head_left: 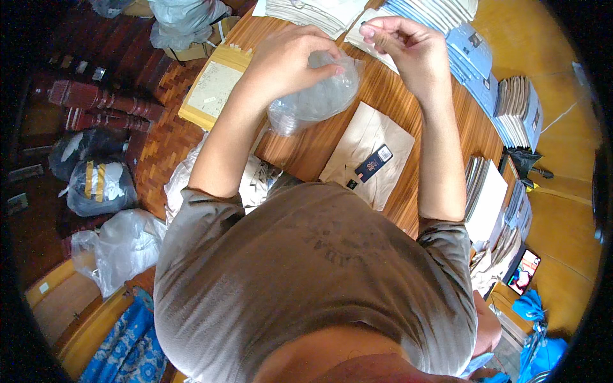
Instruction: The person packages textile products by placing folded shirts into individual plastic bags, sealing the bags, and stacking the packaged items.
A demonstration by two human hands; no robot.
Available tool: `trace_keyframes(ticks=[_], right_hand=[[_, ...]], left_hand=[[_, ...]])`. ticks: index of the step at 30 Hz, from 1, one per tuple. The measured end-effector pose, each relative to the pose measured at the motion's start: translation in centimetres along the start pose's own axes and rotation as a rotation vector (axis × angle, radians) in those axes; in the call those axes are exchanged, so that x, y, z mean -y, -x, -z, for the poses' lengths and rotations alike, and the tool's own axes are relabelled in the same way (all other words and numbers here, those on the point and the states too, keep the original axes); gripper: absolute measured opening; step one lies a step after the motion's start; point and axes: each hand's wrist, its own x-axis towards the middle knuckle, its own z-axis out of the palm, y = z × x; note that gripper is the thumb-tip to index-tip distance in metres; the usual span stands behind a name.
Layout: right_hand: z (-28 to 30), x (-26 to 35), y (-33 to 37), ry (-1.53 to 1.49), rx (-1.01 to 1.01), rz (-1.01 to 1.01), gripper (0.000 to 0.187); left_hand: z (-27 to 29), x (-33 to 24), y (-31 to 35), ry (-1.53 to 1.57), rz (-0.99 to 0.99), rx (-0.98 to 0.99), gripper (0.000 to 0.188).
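Note:
My left hand (pixel 292 59) is curled around the upper part of a clear plastic bag (pixel 319 97), thumb and fingers on its film. The bag bulges over the wooden table (pixel 288 152). Raised to the right of it, my right hand (pixel 408 50) has thumb and forefinger pinched together. A tiny dark spot shows at those fingertips, too small to name. Between my forearms and close to my body lies a folded beige garment (pixel 391 137). On it rests a dark blue hang tag (pixel 374 164) with a white label, beside a small black tag (pixel 351 184).
Stacks of folded blue garments (pixel 469 51) and beige ones (pixel 313 16) line the table's far and right sides. A yellow-edged board (pixel 214 89) lies at the left. Filled plastic bags (pixel 121 239) sit on the floor there. A lit phone (pixel 523 271) stands at lower right.

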Motion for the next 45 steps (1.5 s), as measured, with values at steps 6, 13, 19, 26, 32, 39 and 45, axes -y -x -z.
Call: trace_keyframes(ticks=[6, 13, 19, 26, 32, 39, 45], right_hand=[[-1.0, -0.7, 0.8, 0.481, 0.163, 0.239, 0.015], [-1.0, 0.7, 0.1, 0.673, 0.089, 0.289, 0.015], [-1.9, 0.9, -1.1, 0.712, 0.091, 0.489, 0.016], [-1.5, 0.3, -1.2, 0.442, 0.045, 0.287, 0.019], [-5.6, -3.5, 3.4, 0.47, 0.104, 0.307, 0.012], [-6.3, -6.5, 3.9, -0.02, 0.066, 0.154, 0.096], [-10.8, -10.5, 8.9, -0.177, 0.134, 0.23, 0.143]], left_hand=[[0.0, -0.1, -0.2, 0.077, 0.078, -0.042, 0.041], [0.2, 0.3, -0.3, 0.12, 0.05, -0.034, 0.045], [-0.1, 0.4, -0.5, 0.146, -0.001, -0.054, 0.04], [1.0, 0.0, -0.5, 0.131, 0.118, 0.071, 0.049], [2.6, 4.4, 4.8, 0.162, 0.314, -0.135, 0.053], [1.2, 2.5, 9.1, 0.678, 0.799, -0.065, 0.038], [-7.1, 3.1, 14.2, 0.595, 0.423, -0.514, 0.079]])
